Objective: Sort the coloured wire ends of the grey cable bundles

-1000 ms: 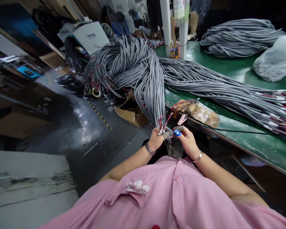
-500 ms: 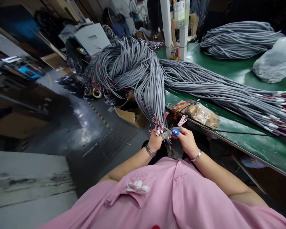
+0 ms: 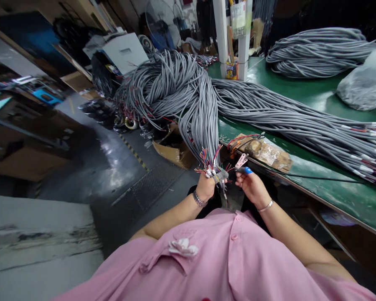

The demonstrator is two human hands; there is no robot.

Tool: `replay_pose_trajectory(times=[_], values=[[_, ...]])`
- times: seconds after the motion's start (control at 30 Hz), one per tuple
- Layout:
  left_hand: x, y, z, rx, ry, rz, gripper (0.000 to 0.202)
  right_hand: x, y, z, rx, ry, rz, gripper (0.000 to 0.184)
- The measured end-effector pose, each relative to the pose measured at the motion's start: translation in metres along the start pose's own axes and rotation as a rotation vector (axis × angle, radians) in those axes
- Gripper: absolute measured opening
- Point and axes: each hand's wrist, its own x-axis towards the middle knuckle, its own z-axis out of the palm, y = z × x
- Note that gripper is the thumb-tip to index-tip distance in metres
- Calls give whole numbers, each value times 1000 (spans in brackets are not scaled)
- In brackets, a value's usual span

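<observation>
My left hand (image 3: 206, 186) is wrapped round a bunch of grey cables (image 3: 203, 121) close to their ends. Above its fingers fan out thin coloured wires (image 3: 209, 158), with short white sections at their bases. A grey covering sits on the thumb of this hand. Just to the right, my right hand (image 3: 251, 186) is apart from the bunch, its fingers drawn together in a pinch. Blue tape (image 3: 247, 170) wraps its thumb. Whatever lies between those fingertips is too small to make out. A pink clip (image 3: 241, 161) shows right above them, by the table edge.
More grey cables (image 3: 269, 106) stretch across the green table (image 3: 313, 165). A taped wooden block (image 3: 266, 152) lies at its edge. Behind are a coiled cable bundle (image 3: 319, 52) and a plastic bag (image 3: 365, 81). An open cardboard box (image 3: 172, 150) stands on the floor.
My right hand has moved right, away from the cable bunch and my left hand. My left hand keeps its hold on the cables. The view has shifted slightly.
</observation>
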Motion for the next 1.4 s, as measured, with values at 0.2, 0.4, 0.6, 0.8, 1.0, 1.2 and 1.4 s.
replay_pose_trajectory(times=[0.2,0.4,0.6,0.8,1.0,1.2,1.4], values=[[2,4,14,52,-111,-65,30,24,-15,-1,-85,12,-67,40],[6,3,21,80,-126,-46,31,29,-7,8,-220,134,-261,51],[8,-1,20,113,-129,-19,29,37,-8,14,81,53,-66,49],[8,-4,15,190,-151,-22,28,39,-10,20,164,120,-96,42],[7,-5,12,204,-164,-7,26,34,-9,16,193,66,-27,51],[1,-6,7,147,-168,-13,27,25,-16,10,244,-81,74,54],[-1,-7,7,138,-113,22,28,23,-18,13,188,-43,-20,30]])
